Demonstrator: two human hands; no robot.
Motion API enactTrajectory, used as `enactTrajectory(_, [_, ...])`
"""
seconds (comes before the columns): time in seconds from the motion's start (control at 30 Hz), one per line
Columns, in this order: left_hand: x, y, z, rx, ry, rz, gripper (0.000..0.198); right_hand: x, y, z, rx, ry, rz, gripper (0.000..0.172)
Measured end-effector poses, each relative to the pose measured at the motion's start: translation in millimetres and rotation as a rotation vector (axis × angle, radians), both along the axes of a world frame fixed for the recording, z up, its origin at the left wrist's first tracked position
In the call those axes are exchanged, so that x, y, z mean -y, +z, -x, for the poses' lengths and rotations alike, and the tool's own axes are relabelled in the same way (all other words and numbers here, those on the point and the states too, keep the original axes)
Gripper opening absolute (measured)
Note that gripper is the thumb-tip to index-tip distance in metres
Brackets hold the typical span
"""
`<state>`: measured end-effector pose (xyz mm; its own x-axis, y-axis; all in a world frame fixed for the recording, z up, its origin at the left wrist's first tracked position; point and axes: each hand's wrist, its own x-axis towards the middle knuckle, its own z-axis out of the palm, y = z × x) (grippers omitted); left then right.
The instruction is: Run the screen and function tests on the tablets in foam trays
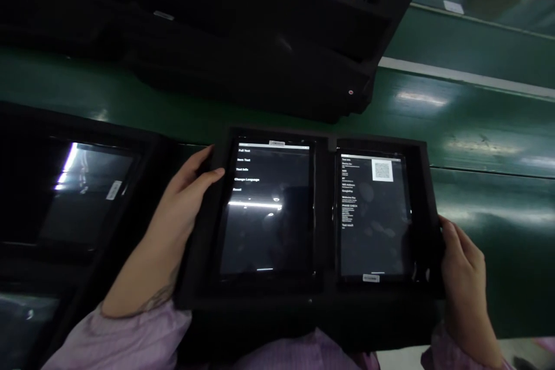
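Resting at far left, a further tablet [89,196] lies in its own dark tray; the left hand [184,214] clasps the edge of a black foam tray [329,300], its fingers [203,170] closed narrowly over the rim, seemingly to steady it; two recesses keep a menu-screen tablet [264,214] and a QR-code tablet [375,214] apart, side by side; the right hand [463,272] curls snugly round the tray's other edge; a green conveyor belt [489,139] runs beneath.
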<state>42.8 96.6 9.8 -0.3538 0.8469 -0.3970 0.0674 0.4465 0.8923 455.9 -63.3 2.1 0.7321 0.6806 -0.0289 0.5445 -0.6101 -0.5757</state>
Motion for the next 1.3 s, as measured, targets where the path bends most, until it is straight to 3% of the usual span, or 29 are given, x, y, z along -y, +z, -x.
enactTrajectory(0.07, [2, 0.5, 3, -0.013, -0.022, -0.012, 0.047, 1, 2.1, 3, -0.037, 0.0, -0.015, 0.071])
enactTrajectory(0.13, [7, 1.1, 5, -0.017, -0.032, -0.032, 0.045, -1, 7.3, 11, 0.06, 0.07, -0.094, 0.066])
enactTrajectory(0.27, [18, 4.3, 1, -0.005, -0.01, 0.023, 0.056, -13, 17.9, 42, 0.383, 0.465, -0.29, 0.035])
enactTrajectory(0.4, [24, 5.4, -2, 0.002, -0.015, 0.038, 0.058, -25, 18.5, 76, 0.39, 0.872, -0.309, 0.022])
enactTrajectory(0.6, [24, -1.8, 4, 0.011, -0.046, 0.026, 0.066, -28, 15.6, 93, 0.309, 1.094, -0.29, 0.021])
enactTrajectory(0.77, [26, -10.2, 8, 0.026, -0.113, -0.004, 0.078, -29, 14.6, 93, 0.297, 1.149, -0.288, 0.024])
enactTrajectory(0.9, [27, -13.7, 11, -0.003, -0.166, -0.033, 0.072, -30, 11.2, 91, 0.32, 1.147, -0.285, 0.022])
enactTrajectory(1.07, [27, -17.0, 15, -0.04, -0.21, -0.06, 0.071, -27, 12.0, 72, 0.374, 0.965, -0.329, 0.021])
enactTrajectory(1.23, [26, -20.0, 18, -0.19, -0.308, -0.079, 0.077, -25, 25.5, 54, 0.421, 0.838, -0.345, 0.062])
enactTrajectory(1.3, [25, -19.4, 17, -0.278, -0.367, -0.096, 0.089, -29, 35.4, 53, 0.418, 0.795, -0.33, 0.069])
